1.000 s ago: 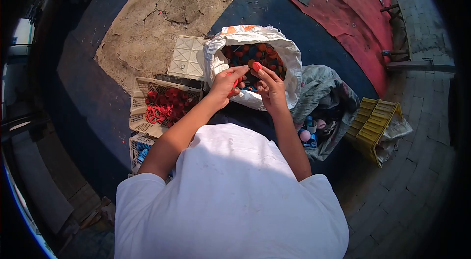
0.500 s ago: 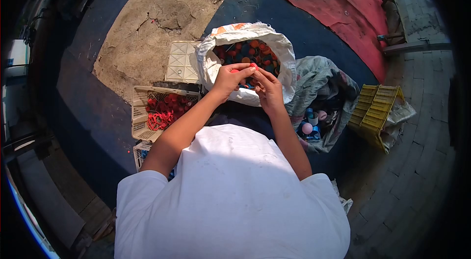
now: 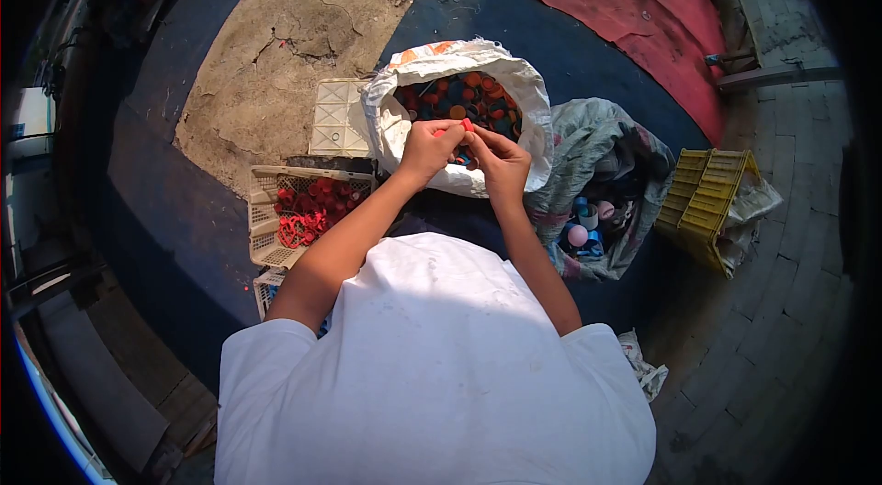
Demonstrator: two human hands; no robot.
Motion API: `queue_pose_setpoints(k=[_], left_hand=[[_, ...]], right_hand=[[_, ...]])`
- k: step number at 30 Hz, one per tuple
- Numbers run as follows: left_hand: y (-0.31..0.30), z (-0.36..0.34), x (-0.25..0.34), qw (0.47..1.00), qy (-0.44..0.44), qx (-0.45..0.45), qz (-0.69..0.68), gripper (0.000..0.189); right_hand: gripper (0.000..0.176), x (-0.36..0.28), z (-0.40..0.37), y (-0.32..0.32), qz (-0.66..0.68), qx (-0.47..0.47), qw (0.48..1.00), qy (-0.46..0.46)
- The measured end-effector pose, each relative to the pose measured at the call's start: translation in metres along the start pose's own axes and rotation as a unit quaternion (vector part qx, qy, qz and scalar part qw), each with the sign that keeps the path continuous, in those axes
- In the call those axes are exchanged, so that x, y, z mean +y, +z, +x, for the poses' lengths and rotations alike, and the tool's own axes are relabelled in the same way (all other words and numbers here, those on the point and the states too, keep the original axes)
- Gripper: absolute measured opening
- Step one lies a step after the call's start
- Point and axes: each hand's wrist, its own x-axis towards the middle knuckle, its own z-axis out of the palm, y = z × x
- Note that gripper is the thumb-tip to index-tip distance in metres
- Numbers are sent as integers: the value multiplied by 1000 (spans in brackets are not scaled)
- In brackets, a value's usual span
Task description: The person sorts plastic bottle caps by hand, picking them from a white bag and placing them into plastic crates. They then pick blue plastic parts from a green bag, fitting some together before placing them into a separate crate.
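Small red piece is over the mouth of the white sack, pinched narrowly between the fingertips of left hand and right hand, presumably to steady so small an item; sack mouth gapes, likely for access to the mixed coloured pieces inside; beige crate of red parts stands left, grey sack right, both apparently within reach.

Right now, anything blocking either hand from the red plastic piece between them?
Nothing visible. The left hand and right hand meet at the red plastic piece. The white sack opens behind them in this view; its rim doesn't come between.
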Motion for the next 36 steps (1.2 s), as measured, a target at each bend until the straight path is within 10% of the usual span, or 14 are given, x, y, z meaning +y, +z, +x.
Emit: queue_pose_setpoints(k=[26,36], left_hand=[[-1,8,5,981,-71,-57,-168,36],[-3,14,5,992,-65,-77,-77,35]], right_hand=[[20,12,17,-2,-23,20,998,-54],[16,0,24,-8,-293,28,918,-267]])
